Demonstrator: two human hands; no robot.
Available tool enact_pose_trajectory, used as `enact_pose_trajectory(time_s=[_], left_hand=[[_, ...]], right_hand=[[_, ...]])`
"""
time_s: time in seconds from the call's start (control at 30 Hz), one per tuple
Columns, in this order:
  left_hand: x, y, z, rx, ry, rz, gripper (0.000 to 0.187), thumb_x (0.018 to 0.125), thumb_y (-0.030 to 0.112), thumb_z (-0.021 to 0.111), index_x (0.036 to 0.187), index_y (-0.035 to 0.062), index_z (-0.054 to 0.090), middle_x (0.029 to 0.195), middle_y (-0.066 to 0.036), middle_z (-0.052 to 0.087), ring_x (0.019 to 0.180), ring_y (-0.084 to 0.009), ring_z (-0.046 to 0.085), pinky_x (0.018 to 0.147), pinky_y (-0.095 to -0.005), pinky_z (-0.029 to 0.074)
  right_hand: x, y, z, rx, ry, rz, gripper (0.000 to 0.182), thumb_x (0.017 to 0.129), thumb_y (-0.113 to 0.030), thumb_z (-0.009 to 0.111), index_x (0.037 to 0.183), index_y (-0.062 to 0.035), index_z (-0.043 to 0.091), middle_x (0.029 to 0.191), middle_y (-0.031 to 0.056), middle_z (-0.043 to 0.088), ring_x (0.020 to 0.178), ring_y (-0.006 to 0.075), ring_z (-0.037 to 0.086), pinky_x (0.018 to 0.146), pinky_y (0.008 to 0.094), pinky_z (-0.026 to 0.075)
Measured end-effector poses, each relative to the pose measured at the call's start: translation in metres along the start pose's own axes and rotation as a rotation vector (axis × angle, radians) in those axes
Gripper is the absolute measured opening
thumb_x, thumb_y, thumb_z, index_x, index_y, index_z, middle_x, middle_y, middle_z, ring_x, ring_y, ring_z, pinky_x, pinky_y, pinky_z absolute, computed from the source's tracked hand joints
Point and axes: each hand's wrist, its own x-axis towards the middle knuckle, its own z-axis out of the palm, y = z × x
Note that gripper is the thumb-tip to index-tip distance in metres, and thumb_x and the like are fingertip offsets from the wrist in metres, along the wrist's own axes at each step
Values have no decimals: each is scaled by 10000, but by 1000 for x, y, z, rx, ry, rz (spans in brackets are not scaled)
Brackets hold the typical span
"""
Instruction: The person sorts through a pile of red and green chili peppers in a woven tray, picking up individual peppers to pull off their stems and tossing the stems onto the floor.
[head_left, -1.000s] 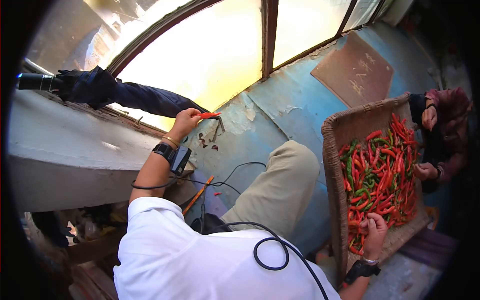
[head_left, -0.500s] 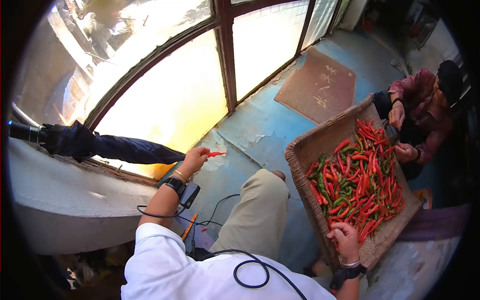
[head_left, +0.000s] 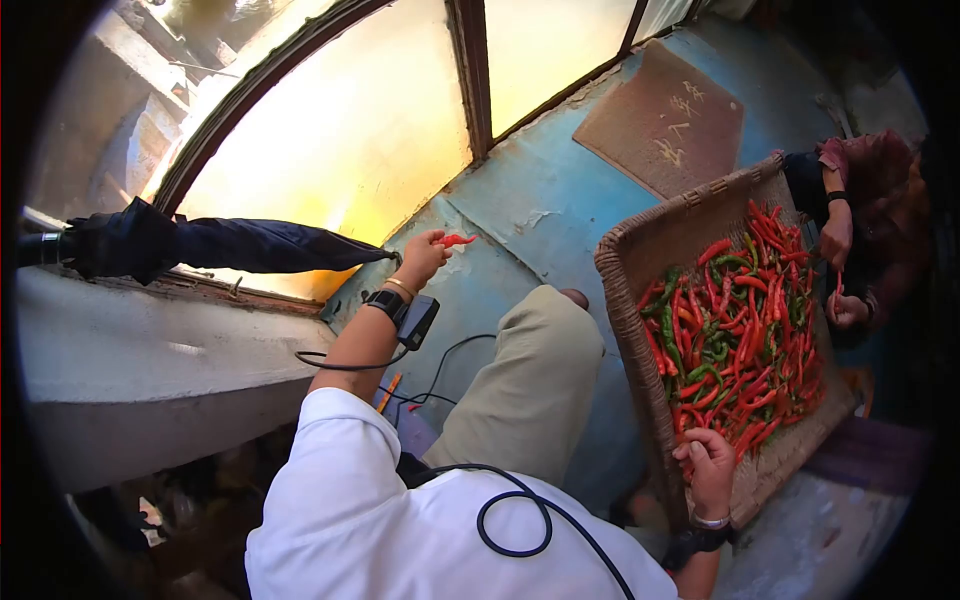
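My left hand (head_left: pixel 423 258) is stretched out over the floor near the umbrella's tip, its fingers closed on a red chili pepper (head_left: pixel 457 240). At the near corner of a woven basket (head_left: pixel 627 300), my right hand (head_left: pixel 710 465) has its fingers pinched together beside the heaped peppers. What those fingers hold, if anything, is too small to make out. Red and green peppers (head_left: pixel 740 340) fill much of the basket.
A co-worker's hands (head_left: pixel 838 235) are beyond the basket's far side. A folded dark umbrella (head_left: pixel 270 245) lies along the window ledge (head_left: pixel 130 345). A brown board (head_left: pixel 665 120) rests on the blue floor (head_left: pixel 500 240). Black cables run near my leg (head_left: pixel 530 375).
The view has shifted, so the basket and my arms appear further right. My left hand still holds the red pepper. The co-worker's hands now appear joined by a thin object.
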Motion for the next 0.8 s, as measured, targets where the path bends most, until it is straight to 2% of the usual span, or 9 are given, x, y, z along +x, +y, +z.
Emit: enact_pose_trajectory(time_s=[0.23, 0.3, 0.43, 0.5, 0.53, 0.57, 0.63, 0.77, 0.8], left_hand=[[23, -62, -20, -102, 162, -248, 275, 811, 43, 480, 1082, -5, 473, 893, -86, 573, 688, -140, 583, 567, -251, 488], [38, -69, -24, -127, 150, -220, 271, 814, 41, 478, 1083, 12, 468, 897, -82, 572, 701, -145, 588, 583, -256, 496], [48, -29, -19, -323, 181, -200, 294, 832, 49, 451, 1122, 1, 435, 928, -84, 564, 710, -136, 584, 599, -254, 512], [57, -15, -19, -503, 138, -101, 306, 839, 45, 443, 1142, 10, 414, 949, -81, 556, 715, -133, 584, 608, -259, 515], [60, -11, -20, -522, 112, -30, 384, 829, 143, 508, 1161, -5, 388, 989, -119, 539, 768, -150, 585, 644, -271, 514], [62, -8, -20, -523, 107, -27, 384, 829, 143, 508, 1161, -5, 388, 989, -119, 539, 768, -150, 585, 644, -271, 514], [50, 12, -18, -81, 286, -240, 569, 786, 290, 579, 1196, -37, 356, 1012, -160, 520, 866, -174, 566, 714, -317, 491], [76, -85, -28, 129, 319, -165, 626, 754, 343, 594, 1244, 24, 371, 984, -143, 520, 893, -182, 526, 783, -380, 423], [50, -71, -19, 18, 207, -215, 582, 759, 321, 585, 1229, 35, 393, 994, -120, 523, 880, -173, 526, 750, -351, 426]], right_hand=[[4, -5, 0, -51, -9, 43, 144, 830, -69, 498, 941, 2, 557, 711, 33, 585, 642, 77, 530, 593, 189, 408], [5, -7, 0, -55, -5, 49, 146, 831, -69, 498, 943, 3, 556, 715, 33, 585, 640, 77, 530, 592, 189, 409], [8, -10, 0, -51, -6, 37, 149, 833, -67, 497, 952, 3, 553, 723, 34, 588, 641, 78, 534, 596, 190, 416], [10, -13, 2, -46, -9, 41, 151, 833, -68, 499, 955, 3, 554, 722, 33, 588, 646, 79, 537, 598, 190, 418], [10, -14, 3, -40, -13, 46, 153, 833, -68, 501, 958, 3, 554, 721, 32, 589, 651, 79, 540, 600, 190, 420], [10, -14, 5, -39, -8, 43, 153, 833, -68, 501, 958, 3, 554, 721, 32, 589, 651, 79, 540, 600, 190, 420], [9, -11, 6, -65, -14, 17, 148, 835, -80, 488, 950, -13, 553, 694, 35, 589, 619, 81, 539, 554, 193, 424], [5, -6, 2, -65, -14, -6, 146, 834, -81, 491, 946, -13, 556, 691, 35, 589, 619, 81, 542, 552, 195, 429], [5, -6, 0, -79, -6, -2, 147, 834, -82, 492, 945, -11, 557, 690, 35, 588, 622, 82, 544, 553, 196, 432]])
